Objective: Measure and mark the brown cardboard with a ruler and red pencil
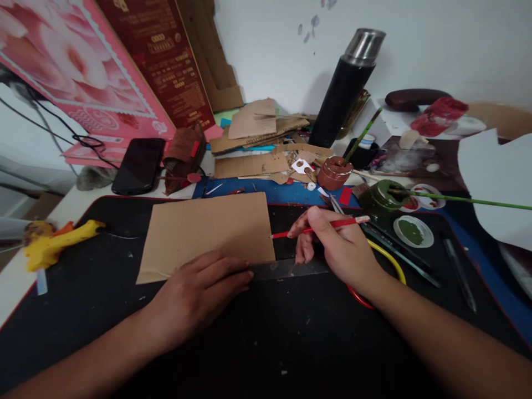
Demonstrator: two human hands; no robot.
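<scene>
A brown cardboard sheet (208,233) lies on the black mat, its right edge near the pencil tip. My left hand (199,288) rests over the sheet's lower edge, fingers together and curved over a clear ruler (286,270) that sticks out to the right. Its thumb is hidden. My right hand (332,244) is closed around a red pencil (341,223), whose tip points left beside the cardboard's right edge. Under and beside my right wrist are scissors with a yellow and red handle (390,257); their blades show above the hand.
Behind the mat stand a brown paint jar (334,173), a green paint jar (380,198) with a stick, and a black thermos (343,97). Cardboard scraps (253,163) pile at the back. A phone (138,166) and a yellow object (62,241) lie left; pens (459,274) lie right.
</scene>
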